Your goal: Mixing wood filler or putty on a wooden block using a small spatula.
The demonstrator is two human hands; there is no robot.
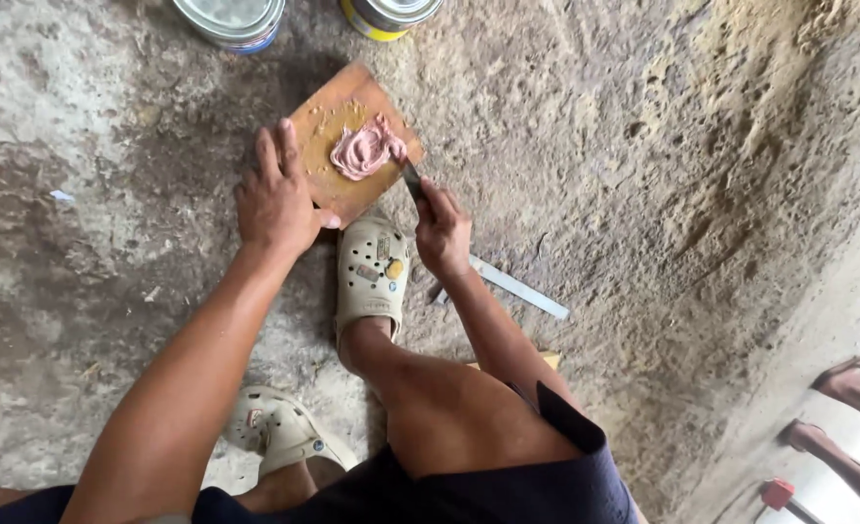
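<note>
A small brown wooden board (pixel 330 124) lies on the rough concrete floor, with a lump of pink putty (pixel 366 148) on it. My left hand (pixel 277 199) presses flat on the board's near left edge, fingers spread. My right hand (pixel 442 229) grips a putty knife (pixel 412 180) whose blade tip touches the pink putty. I am crouched, with my right foot in a beige clog (pixel 373 273) just below the board and my other clog (pixel 280 433) nearer to me.
Two round tins (pixel 231 19) (pixel 388 14) stand at the top edge beyond the board. A flat metal strip (pixel 517 287) lies on the floor right of my right hand. Another person's feet (pixel 847 383) show at the far right, near a small red object (pixel 777 492).
</note>
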